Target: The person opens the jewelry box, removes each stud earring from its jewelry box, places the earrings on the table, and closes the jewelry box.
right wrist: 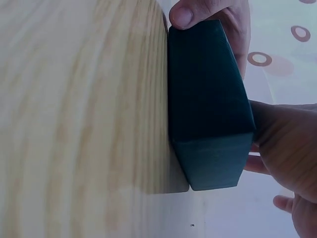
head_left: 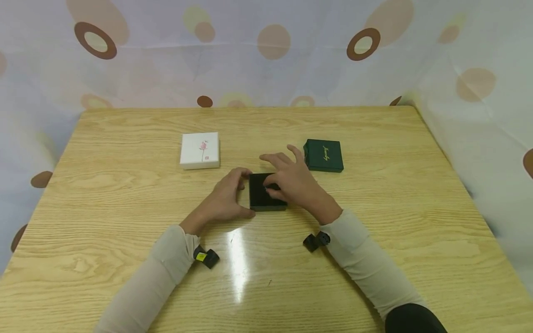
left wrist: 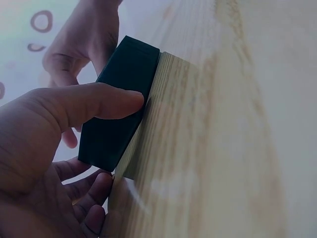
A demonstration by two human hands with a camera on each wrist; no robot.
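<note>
A dark green box base (head_left: 268, 208) with a black padded inside (head_left: 259, 196) sits on the table between the hands. My left hand (head_left: 226, 196) grips its left end, thumb (left wrist: 119, 101) along the near side and fingers round the far corner. Over the box, my right hand (head_left: 291, 180) has its index finger and thumb together at the padding, pinching a tiny shiny thing (head_left: 266, 188); I cannot tell what kind it is. Its other fingers are raised and spread. In the right wrist view, the box wall (right wrist: 208, 89) hides those fingertips.
A green lid (head_left: 326, 156) with gold lettering and a ribbon bow at its left edge lies beyond the right hand. A white box (head_left: 200, 150) with a pink flower print stands at the back left. Patterned cloth (head_left: 272, 69) hangs behind the wooden table (head_left: 125, 194).
</note>
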